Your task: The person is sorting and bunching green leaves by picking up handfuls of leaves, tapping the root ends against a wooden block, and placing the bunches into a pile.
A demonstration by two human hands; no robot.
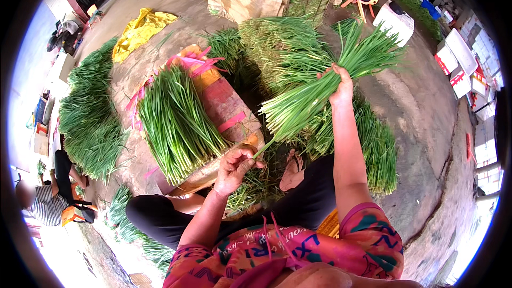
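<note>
Above the heap [376, 152], the right hand [341, 82] wraps round a bunch [298, 104]; the left hand [237, 166] pinches one stalk [263, 149]. A slack grip could spill the bunch; a hard tug could snap the stalk.

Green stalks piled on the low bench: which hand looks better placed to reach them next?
Probably the left hand: it is close to the pile and seems to pinch just a thin stalk, while the right hand is farther off, wrapped around a thick bundle.
</note>
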